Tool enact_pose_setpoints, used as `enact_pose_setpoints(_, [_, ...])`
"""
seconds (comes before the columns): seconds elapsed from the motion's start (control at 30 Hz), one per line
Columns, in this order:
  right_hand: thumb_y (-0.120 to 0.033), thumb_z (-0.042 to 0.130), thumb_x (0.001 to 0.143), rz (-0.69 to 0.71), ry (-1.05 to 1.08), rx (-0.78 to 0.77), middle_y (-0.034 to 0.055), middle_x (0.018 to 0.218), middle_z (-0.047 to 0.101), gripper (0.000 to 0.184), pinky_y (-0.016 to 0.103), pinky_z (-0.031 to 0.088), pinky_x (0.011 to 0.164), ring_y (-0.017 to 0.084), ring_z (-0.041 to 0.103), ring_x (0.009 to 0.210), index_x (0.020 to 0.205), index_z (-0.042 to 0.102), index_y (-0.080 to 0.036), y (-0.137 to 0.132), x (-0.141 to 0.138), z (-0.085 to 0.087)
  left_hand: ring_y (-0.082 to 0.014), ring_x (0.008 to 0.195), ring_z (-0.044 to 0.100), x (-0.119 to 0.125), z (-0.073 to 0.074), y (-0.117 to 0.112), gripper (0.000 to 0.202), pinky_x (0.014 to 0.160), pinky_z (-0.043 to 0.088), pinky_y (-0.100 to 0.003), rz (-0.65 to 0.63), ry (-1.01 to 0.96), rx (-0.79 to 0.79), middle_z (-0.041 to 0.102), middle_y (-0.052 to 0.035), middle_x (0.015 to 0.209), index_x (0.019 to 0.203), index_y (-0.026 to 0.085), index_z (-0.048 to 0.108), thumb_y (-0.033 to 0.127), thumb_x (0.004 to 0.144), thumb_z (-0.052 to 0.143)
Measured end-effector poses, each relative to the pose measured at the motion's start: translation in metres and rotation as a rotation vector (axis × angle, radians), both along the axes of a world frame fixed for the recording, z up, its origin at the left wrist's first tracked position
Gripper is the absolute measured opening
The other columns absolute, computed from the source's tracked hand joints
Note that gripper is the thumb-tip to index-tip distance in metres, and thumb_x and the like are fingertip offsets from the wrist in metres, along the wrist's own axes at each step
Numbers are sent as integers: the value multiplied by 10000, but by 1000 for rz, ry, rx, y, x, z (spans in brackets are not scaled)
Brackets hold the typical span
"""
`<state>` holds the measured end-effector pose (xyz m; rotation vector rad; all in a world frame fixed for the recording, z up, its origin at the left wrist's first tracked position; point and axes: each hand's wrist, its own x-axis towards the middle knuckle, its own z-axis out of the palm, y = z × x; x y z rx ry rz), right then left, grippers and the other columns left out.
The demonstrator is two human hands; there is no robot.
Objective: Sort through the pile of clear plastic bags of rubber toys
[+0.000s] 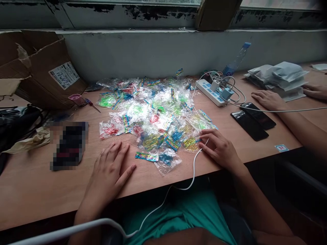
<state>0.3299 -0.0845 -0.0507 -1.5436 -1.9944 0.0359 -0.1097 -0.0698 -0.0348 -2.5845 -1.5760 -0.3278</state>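
Note:
Palm down on the wooden table (pixel 35 190), my left hand (pixel 108 166) lies with its fingers stretched out and holds nothing. My right hand (pixel 221 148) rests at the right front edge of a heap of clear plastic packets (pixel 153 109), its fingers apart and loosely bent. A white cable (pixel 194 166) runs by its thumb and fingertips. Nearest to those fingertips is a packet with yellow contents (pixel 190 143). Between my hands, at the front, lies a packet with blue contents (pixel 167 160) and a printed strip. Others hold red, green or yellow pieces.
Left are an open cardboard box (pixel 63 64), a screwdriver (pixel 93 105) and a pixelated dark object (pixel 68 146). Right are a power strip (pixel 211 92), a plastic bottle (pixel 236 61), two phones (pixel 250 126), white pouches (pixel 283 76) and another person's hand (pixel 270 100).

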Motion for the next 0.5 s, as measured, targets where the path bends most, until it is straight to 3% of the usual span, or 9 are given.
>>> enact_pose_setpoints(0.37, [-373,674,990,30,58,20,97,1316,697,151,509,621,983,308,700,1223,1107,687,-278,2,3,-4,-404,1526,389,2,2,1,697,1256,313,-600,-28,16,45,413,-174,1662,1619,177,373,606,1070,371])
enact_pose_setpoints(0.5, [-367,664,999,34,53,18,104,1330,688,154,514,613,1011,307,688,1246,1115,698,-271,1,2,-3,-378,1350,577,11,11,-4,565,1102,475,-526,-12,-10,132,599,-158,1498,1513,182,496,525,1065,469])
